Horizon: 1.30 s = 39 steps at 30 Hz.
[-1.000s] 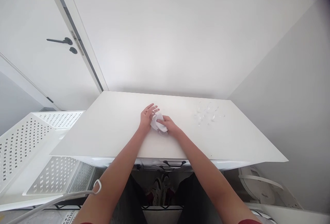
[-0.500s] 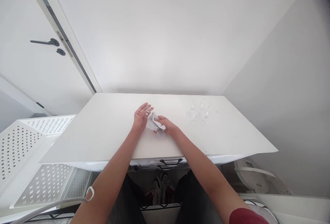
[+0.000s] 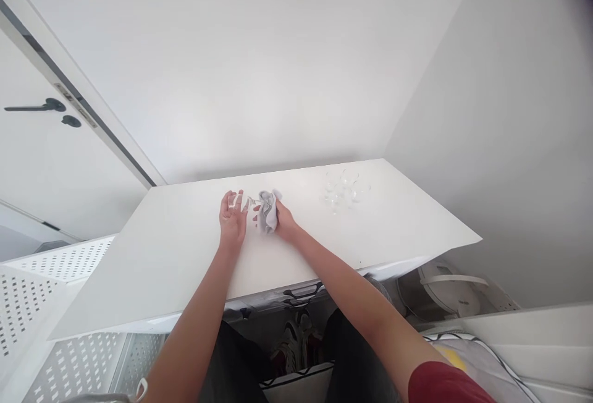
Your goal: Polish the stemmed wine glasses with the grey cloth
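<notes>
A clear stemmed glass [image 3: 245,204] lies sideways in my left hand [image 3: 232,225], whose fingers curl round the bowl; its stem points right. In my right hand [image 3: 286,222] is a crumpled light grey cloth [image 3: 267,214], bunched round the stem's far end, so the glass's foot is hidden. Both hands are over the middle of the white tabletop [image 3: 194,248]. To the right of my hands, a cluster of several clear glass pieces [image 3: 343,191] sits on the tabletop; their outlines are faint, and I cannot tell their exact shape.
White perforated baskets [image 3: 83,360] stand at the left below the tabletop. A door with a black handle [image 3: 50,105] is at the far left. Drawer handles [image 3: 301,295] show under the front edge. A white rounded object with a strap-like handle [image 3: 449,292] is low on the right.
My view has swung to the right. The glass has turned sideways, showing its stem, and the cloth has gone from lying loosely between my hands to being bunched round the stem end.
</notes>
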Each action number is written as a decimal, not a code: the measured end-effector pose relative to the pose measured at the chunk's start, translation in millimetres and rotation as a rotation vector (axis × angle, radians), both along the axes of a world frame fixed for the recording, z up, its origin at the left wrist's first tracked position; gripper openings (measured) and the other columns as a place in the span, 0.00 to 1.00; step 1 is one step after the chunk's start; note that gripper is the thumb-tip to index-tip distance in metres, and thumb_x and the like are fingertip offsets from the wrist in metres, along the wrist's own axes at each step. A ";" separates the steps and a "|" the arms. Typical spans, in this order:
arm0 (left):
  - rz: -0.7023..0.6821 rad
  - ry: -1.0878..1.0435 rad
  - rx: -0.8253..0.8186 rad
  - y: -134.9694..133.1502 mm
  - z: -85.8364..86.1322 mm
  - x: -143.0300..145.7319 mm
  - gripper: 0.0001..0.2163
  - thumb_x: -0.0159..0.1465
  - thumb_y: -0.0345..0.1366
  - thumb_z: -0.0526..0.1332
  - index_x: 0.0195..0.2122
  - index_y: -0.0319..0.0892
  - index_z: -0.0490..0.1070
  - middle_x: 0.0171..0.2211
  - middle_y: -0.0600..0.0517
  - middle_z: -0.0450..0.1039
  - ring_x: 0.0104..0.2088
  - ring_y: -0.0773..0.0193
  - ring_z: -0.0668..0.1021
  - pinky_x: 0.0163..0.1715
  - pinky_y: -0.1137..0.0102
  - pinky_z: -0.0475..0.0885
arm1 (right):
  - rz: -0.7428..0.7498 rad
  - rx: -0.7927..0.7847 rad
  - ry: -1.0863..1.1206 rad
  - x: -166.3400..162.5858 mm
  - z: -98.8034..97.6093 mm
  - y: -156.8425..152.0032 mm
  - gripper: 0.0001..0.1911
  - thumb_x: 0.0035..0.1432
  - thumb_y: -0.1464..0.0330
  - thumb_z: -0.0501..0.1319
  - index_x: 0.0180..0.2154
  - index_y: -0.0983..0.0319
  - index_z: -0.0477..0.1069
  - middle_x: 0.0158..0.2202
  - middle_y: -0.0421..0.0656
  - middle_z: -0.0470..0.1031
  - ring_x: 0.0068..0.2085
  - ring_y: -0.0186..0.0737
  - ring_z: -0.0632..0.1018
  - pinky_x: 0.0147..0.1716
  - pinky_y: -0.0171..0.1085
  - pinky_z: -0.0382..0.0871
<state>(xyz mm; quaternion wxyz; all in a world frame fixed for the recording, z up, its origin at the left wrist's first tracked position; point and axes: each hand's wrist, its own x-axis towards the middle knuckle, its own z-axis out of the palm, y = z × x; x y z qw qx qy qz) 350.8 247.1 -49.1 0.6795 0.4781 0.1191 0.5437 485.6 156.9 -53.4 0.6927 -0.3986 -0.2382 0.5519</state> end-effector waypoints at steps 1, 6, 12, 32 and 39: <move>-0.028 0.031 0.015 -3.6 1.1 1.6 0.20 0.58 0.44 0.75 0.49 0.54 0.73 0.61 0.49 0.64 0.70 0.47 0.66 0.65 0.55 0.68 | -0.041 -0.014 -0.004 0.7 2.2 -0.6 0.28 0.65 0.43 0.50 0.47 0.58 0.69 0.39 0.47 0.78 0.36 0.44 0.80 0.32 0.42 0.76; -0.111 0.137 0.017 -12.4 4.0 4.9 0.16 0.60 0.42 0.73 0.47 0.52 0.71 0.57 0.50 0.64 0.63 0.52 0.74 0.64 0.55 0.68 | -0.440 -0.022 -0.306 14.5 12.2 -12.9 0.22 0.65 0.51 0.55 0.51 0.57 0.71 0.51 0.47 0.77 0.50 0.44 0.77 0.46 0.40 0.74; -0.112 0.118 0.006 -12.2 6.0 3.8 0.15 0.63 0.47 0.70 0.47 0.52 0.72 0.57 0.48 0.65 0.61 0.52 0.74 0.63 0.54 0.69 | -0.356 0.210 -0.453 2.0 20.7 -25.3 0.24 0.67 0.53 0.55 0.60 0.53 0.66 0.55 0.45 0.72 0.49 0.40 0.75 0.46 0.38 0.72; -0.176 0.244 0.098 -11.3 1.3 5.5 0.13 0.68 0.48 0.64 0.51 0.50 0.73 0.57 0.48 0.67 0.55 0.56 0.78 0.58 0.58 0.74 | -0.685 -0.039 -1.100 -5.5 7.4 -17.1 0.22 0.72 0.55 0.50 0.29 0.59 0.66 0.26 0.40 0.67 0.29 0.37 0.69 0.32 0.36 0.66; 0.008 0.345 0.196 -12.7 -0.5 6.7 0.19 0.64 0.48 0.68 0.53 0.48 0.75 0.57 0.45 0.69 0.53 0.53 0.80 0.55 0.56 0.77 | -0.823 0.079 -1.522 8.6 7.9 -29.3 0.13 0.70 0.66 0.54 0.36 0.60 0.74 0.39 0.48 0.76 0.41 0.42 0.76 0.45 0.40 0.69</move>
